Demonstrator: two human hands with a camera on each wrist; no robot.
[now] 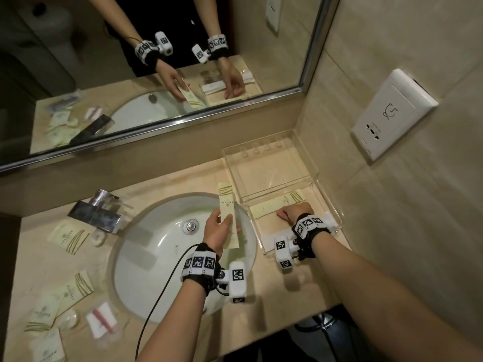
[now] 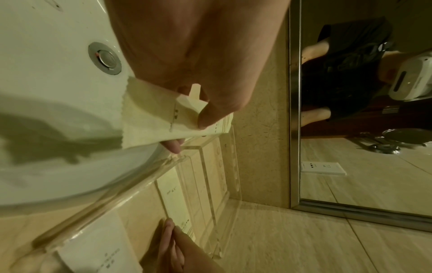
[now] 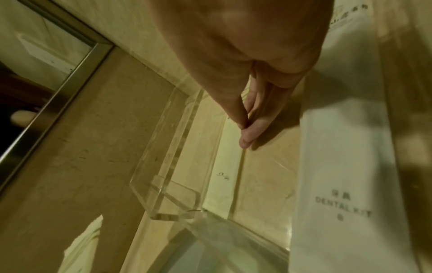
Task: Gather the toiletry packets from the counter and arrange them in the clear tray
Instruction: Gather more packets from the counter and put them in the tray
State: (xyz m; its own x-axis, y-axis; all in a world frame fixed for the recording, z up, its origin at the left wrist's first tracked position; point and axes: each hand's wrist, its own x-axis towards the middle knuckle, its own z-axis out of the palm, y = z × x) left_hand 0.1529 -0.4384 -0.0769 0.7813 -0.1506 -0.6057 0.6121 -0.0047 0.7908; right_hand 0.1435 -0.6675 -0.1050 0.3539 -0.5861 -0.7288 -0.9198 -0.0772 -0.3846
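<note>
Over the sink, my left hand (image 1: pixel 222 218) (image 2: pixel 201 118) grips a long cream packet (image 1: pixel 226 205) (image 2: pixel 149 118) between thumb and fingers. Its far end points at the mirror. The clear tray (image 1: pixel 330 202) (image 3: pixel 149 184) stands at the counter's right corner. A second cream packet (image 1: pixel 264 209) (image 3: pixel 224 166) lies flat in it, under the raised shelf's front edge. My right hand (image 1: pixel 281 213) (image 3: pixel 245 133) is inside the tray, fingers straight and together, tips touching that packet's near edge. A white dental kit packet (image 3: pixel 339 184) (image 1: pixel 269 240) lies along the tray's front, partly under my right wrist.
Several cream packets (image 1: pixel 69 237) (image 1: pixel 75 288) and a clear packet with a pink item (image 1: pixel 100 322) lie on the counter left of the sink (image 1: pixel 146 257). The tap (image 1: pixel 96 214) stands at the back left. A wall socket (image 1: pixel 392 113) is to the right.
</note>
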